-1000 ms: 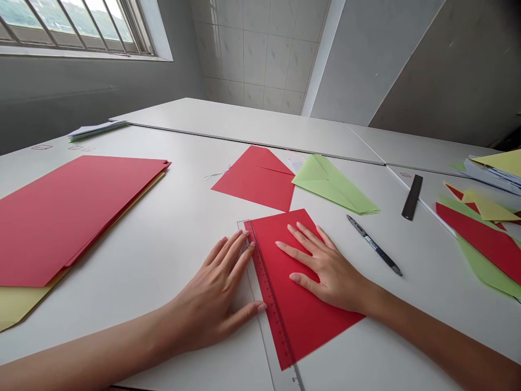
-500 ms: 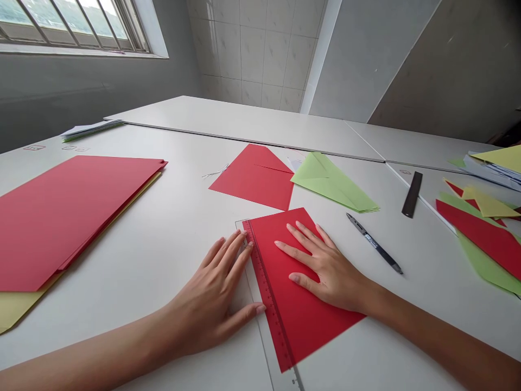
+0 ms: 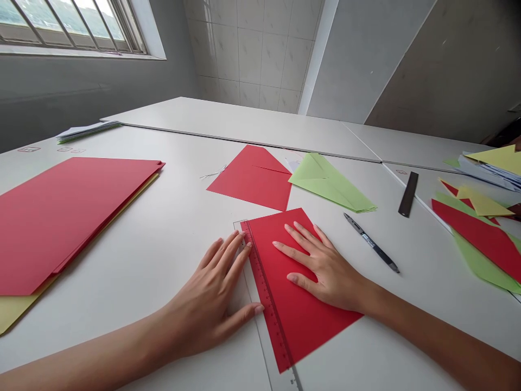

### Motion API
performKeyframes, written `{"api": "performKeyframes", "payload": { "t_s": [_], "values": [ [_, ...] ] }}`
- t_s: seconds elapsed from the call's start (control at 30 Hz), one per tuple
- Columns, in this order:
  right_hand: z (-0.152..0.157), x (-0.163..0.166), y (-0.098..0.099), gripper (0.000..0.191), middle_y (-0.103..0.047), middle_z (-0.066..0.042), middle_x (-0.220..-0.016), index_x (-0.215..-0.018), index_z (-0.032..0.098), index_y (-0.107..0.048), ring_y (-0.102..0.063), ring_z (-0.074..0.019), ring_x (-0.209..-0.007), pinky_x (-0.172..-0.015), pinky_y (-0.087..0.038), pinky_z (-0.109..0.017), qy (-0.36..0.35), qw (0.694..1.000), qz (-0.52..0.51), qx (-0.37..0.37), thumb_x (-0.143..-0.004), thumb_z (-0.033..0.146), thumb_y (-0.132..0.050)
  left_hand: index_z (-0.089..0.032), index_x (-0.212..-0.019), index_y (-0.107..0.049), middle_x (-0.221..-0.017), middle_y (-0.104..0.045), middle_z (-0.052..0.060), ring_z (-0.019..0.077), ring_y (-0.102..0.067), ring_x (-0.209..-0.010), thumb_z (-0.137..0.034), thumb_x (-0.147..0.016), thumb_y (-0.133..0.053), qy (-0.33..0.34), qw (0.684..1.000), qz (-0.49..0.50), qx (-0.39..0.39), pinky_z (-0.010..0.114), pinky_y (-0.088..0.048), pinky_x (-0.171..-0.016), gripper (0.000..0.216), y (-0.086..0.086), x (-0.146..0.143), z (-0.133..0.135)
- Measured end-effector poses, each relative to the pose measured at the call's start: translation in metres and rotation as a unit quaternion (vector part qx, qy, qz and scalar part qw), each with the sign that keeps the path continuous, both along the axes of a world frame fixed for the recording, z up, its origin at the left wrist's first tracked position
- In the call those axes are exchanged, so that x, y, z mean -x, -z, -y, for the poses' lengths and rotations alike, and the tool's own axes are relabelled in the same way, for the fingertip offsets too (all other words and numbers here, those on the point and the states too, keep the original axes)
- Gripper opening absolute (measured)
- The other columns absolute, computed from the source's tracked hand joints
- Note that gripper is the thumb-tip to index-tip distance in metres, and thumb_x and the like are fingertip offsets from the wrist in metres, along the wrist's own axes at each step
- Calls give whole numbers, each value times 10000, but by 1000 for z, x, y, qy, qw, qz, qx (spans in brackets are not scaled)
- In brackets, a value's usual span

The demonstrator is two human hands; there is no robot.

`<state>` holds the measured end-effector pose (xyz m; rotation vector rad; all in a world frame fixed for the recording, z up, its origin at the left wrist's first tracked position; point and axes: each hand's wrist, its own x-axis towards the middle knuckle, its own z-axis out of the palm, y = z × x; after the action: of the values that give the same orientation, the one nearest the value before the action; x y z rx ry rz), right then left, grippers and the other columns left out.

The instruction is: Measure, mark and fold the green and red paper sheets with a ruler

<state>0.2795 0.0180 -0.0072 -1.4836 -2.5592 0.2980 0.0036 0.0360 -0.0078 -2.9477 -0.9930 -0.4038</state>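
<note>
A red paper sheet (image 3: pixel 303 320) lies on the white table (image 3: pixel 171 228) in front of me. A clear ruler (image 3: pixel 260 296) runs under its left edge. My left hand (image 3: pixel 211 298) lies flat on the ruler, fingers stretched along it and thumb touching the paper's edge. My right hand (image 3: pixel 321 266) presses flat on the red sheet with fingers spread. Neither hand holds anything.
A stack of red and yellow sheets (image 3: pixel 61 212) lies at the left. Folded red paper (image 3: pixel 252 179) and folded green paper (image 3: pixel 329 184) sit behind the sheet. A black pen (image 3: pixel 370 250) and a dark ruler (image 3: pixel 407 194) lie to the right, with coloured paper scraps (image 3: pixel 480 233) at the far right.
</note>
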Motion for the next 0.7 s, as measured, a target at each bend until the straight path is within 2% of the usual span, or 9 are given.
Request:
{"api": "performKeyframes", "payload": {
  "t_s": [0.13, 0.7],
  "values": [
    [0, 0, 0, 572, -121, -47, -1651, -1540, 371, -271, -76, -273, -1521, -1198, -140, -610, 0, 1000, 2, 1, -1008, 546, -384, -149, -1580, 8, -1607, -231, 189, 371, -235, -1482, -597, -944, -480, 0, 1000, -18, -3, 586, -316, -1168, 919, 0, 0, 0],
    [0, 0, 0, 569, -121, -48, -1652, -1542, 372, -264, -62, -260, -1524, -1198, -133, -609, 2, 1000, 6, 2, -1011, 542, -375, -189, -1586, -28, -1614, -238, 151, 363, -242, -1481, -595, -931, -504, -2, 1000, 6, 10, 562, -276, -1196, 906, 4, 0, -1]
  ]
}}
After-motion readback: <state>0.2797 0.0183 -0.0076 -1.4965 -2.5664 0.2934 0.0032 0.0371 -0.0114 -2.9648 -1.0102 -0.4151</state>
